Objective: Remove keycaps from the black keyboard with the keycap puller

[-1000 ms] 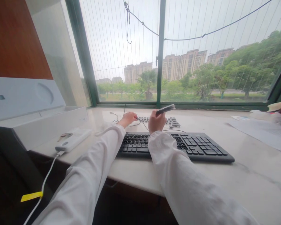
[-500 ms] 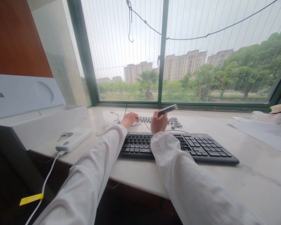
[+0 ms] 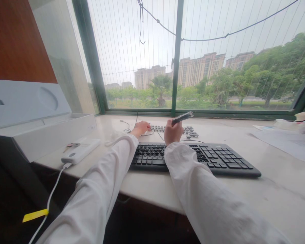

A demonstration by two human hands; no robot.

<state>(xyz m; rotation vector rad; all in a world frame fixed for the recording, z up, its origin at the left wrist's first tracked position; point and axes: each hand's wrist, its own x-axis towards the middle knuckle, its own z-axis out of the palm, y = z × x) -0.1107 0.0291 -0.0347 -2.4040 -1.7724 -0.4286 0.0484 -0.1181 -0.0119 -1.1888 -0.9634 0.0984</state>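
A black keyboard point(image 3: 221, 156) lies along the counter in front of me, many keycaps off its middle rows, with bare key sockets showing. Beyond it, loose keycaps point(image 3: 191, 131) stand in rows near the window. My left hand point(image 3: 141, 128) rests at the left end of those rows, fingers bent and close together; anything small between the fingertips is hidden. My right hand point(image 3: 173, 132) is closed in a fist above the keyboard's far edge. It grips a dark, flat brush point(image 3: 182, 117), tilted up to the right, with a pale frayed end.
A white power strip point(image 3: 81, 152) with a plugged-in cable sits on the left, beside an open white box point(image 3: 53, 135). Thin cables point(image 3: 128, 129) lie behind my left hand. Papers point(image 3: 284, 142) and plastic bags are at the right. A green-framed window point(image 3: 176, 67) closes off the back.
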